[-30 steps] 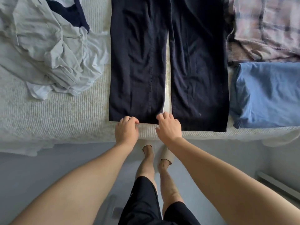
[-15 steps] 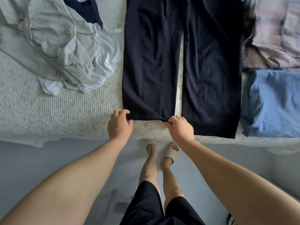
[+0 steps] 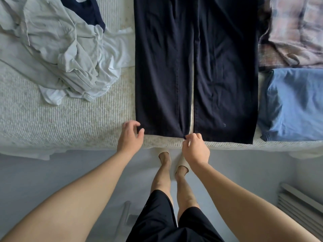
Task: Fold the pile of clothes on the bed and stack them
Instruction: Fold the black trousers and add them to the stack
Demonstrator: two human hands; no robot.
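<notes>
I see the dark navy trousers point(image 3: 195, 67) spread flat in the middle of the frame, legs running down toward me, hems lying right at the near edge of the bed point(image 3: 70, 123). A thin strip of bedcover shows between the two legs. My left hand point(image 3: 130, 137) has the outer corner of the left leg's hem pinched between thumb and curled fingers; my right hand point(image 3: 195, 149) pinches the inner corner of that same hem, so both grips are closed on the trousers. The right leg's hem lies untouched.

At the upper left of the frame sits the pile of unfolded pale clothes point(image 3: 61, 49), its edge touching or just beside the trousers' left side higher up, with bare textured bedcover below it. On the right, a folded blue garment point(image 3: 293, 103) lies just beside the right leg, near the bed's edge, and above it a folded plaid garment point(image 3: 293, 30).

Below the bed edge is grey floor point(image 3: 52, 172), where I stand close against the bed in black shorts.
</notes>
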